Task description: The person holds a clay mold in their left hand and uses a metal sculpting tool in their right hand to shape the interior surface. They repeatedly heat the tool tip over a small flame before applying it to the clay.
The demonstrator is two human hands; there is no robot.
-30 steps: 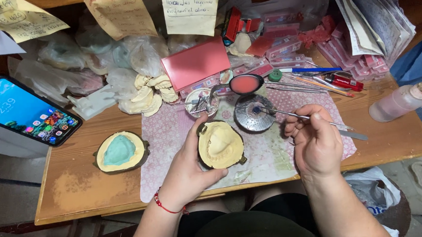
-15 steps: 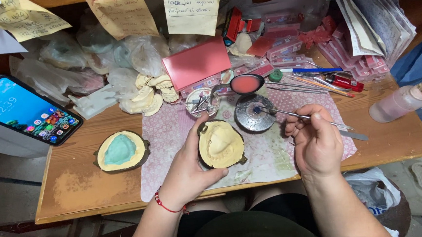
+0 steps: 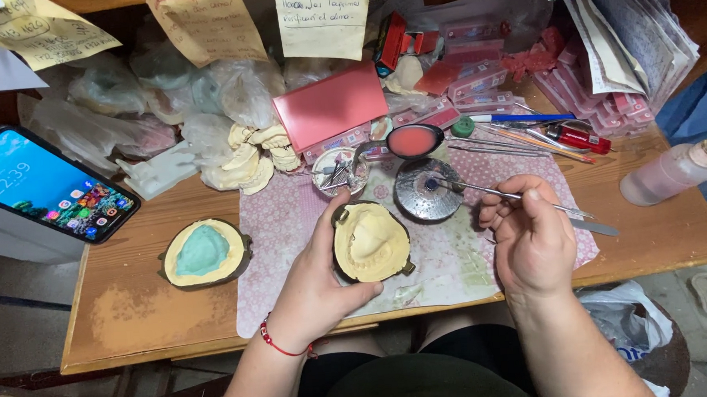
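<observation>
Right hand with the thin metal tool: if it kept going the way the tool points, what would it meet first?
The right hand aims its thin metal tool up-left. Its tip already sits over the round shiny metal dish, so that dish comes first, though whether it touches is unclear.

Hands: two, left hand [image 3: 313, 279] and right hand [image 3: 532, 237]
Metal flasks filled with yellow plaster: two [image 3: 370, 242] [image 3: 204, 254]
Black smartphones with lit screens: one [image 3: 42, 185]
Translucent squeeze bottles of pinkish liquid: one [image 3: 671, 172]
Round metal dishes: one [image 3: 427, 190]

Bright, even overhead light; sharp centre, mild wide-angle bending at edges
</observation>
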